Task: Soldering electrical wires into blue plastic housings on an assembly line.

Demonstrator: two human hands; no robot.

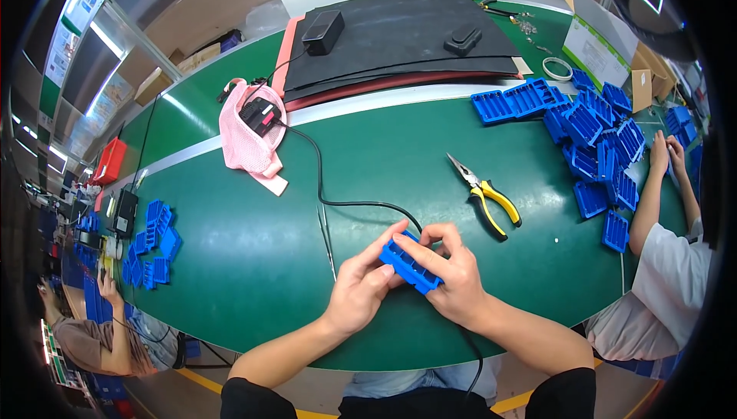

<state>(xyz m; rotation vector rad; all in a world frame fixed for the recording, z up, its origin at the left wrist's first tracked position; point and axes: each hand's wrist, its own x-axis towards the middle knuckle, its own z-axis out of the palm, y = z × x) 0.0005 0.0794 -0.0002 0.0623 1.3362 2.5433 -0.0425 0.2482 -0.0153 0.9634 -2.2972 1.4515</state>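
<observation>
Between both my hands, over the near edge of the green table (368, 165), is a small blue plastic tray with slots (414, 267). My left hand (362, 284) grips its left end, thumb along the near side. Across its top and right end lie the fingers of my right hand (454, 273), closed on it too. Metal tweezers (328, 238) rest on the table just left of my hands. Yellow-and-black needle-nose pliers (485, 198) lie to the right, jaws pointing away. A black cable (361, 202) runs behind the tray and comes out below my right wrist.
Many blue trays (595, 139) are heaped at the right, with a smaller group (153, 242) at the left. Black sheets (399, 43) are stacked at the back, beside a pink mesh pouch (244, 131). Co-workers' hands show at the right (666, 154) and left (109, 287).
</observation>
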